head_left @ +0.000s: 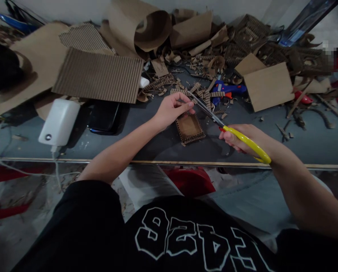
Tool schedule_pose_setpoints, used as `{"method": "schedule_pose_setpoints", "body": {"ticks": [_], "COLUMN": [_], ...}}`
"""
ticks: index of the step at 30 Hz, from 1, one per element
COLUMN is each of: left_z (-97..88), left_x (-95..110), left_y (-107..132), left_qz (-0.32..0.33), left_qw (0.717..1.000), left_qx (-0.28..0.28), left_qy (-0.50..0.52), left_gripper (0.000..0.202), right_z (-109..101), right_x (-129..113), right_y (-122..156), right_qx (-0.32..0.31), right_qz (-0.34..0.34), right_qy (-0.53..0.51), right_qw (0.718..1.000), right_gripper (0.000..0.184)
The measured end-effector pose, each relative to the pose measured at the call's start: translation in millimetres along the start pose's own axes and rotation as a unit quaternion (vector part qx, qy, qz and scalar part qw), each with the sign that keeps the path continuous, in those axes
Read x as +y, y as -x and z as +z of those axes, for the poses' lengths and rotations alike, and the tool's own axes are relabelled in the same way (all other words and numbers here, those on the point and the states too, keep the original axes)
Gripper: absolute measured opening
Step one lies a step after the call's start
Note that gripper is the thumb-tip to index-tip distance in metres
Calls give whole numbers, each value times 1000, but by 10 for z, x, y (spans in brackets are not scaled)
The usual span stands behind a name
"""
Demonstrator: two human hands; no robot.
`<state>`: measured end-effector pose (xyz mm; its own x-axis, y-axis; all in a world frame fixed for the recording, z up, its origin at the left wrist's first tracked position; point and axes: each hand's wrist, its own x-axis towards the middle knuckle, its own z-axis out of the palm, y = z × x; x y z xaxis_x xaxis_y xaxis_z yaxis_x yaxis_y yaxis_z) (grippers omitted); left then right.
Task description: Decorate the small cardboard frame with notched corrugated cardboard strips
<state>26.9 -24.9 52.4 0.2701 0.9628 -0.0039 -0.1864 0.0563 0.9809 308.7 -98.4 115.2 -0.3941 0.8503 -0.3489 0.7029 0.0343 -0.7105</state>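
My right hand [241, 138] is wrapped round the yellow handle of a pair of scissors [246, 140]. Their long metal blades point up and left, and the tips reach the fingers of my left hand [174, 107]. That left hand is pinched closed on a strip of corrugated cardboard [179, 91], partly hidden by the fingers. Just below it, a small open cardboard box [190, 127] with fluted walls lies on the dark table [154, 145]. Whether the blades are touching the strip, I cannot tell.
A blue glue gun [225, 90] lies beyond the scissors, among cardboard scraps. At right is a flat cardboard square [269, 87]. On the left are a corrugated sheet [99, 75], a black phone [103, 116] and a white charger [59, 121] with a cable. Rolled cardboard [152, 30] stands behind.
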Motion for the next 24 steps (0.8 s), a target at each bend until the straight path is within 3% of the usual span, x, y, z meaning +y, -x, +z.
{"method": "schedule_pose_setpoints", "body": {"ticks": [6,12,20,24], "left_z": [83,122,138,144], "left_x": [36,1,16,26], "left_y": [89,103,94,98], "left_qz": [1,10,-3,4], "left_qw": [1000,1000,999,999], "left_qx": [-8,10,24,35], "left_qy": [-4,-7,-25,-40], "left_gripper": [43,42,38,34], "right_z": [1,48,38,24], "right_x": [-207,-270,-269,-236], "right_y": [4,10,35,50], "right_qx": [-30,-29,-24,-29], "right_qz": [31,72,59,6], "right_qy": [88,57,52,54], "right_qw": [995,995,997,998], "right_gripper": [102,107,100,98]}}
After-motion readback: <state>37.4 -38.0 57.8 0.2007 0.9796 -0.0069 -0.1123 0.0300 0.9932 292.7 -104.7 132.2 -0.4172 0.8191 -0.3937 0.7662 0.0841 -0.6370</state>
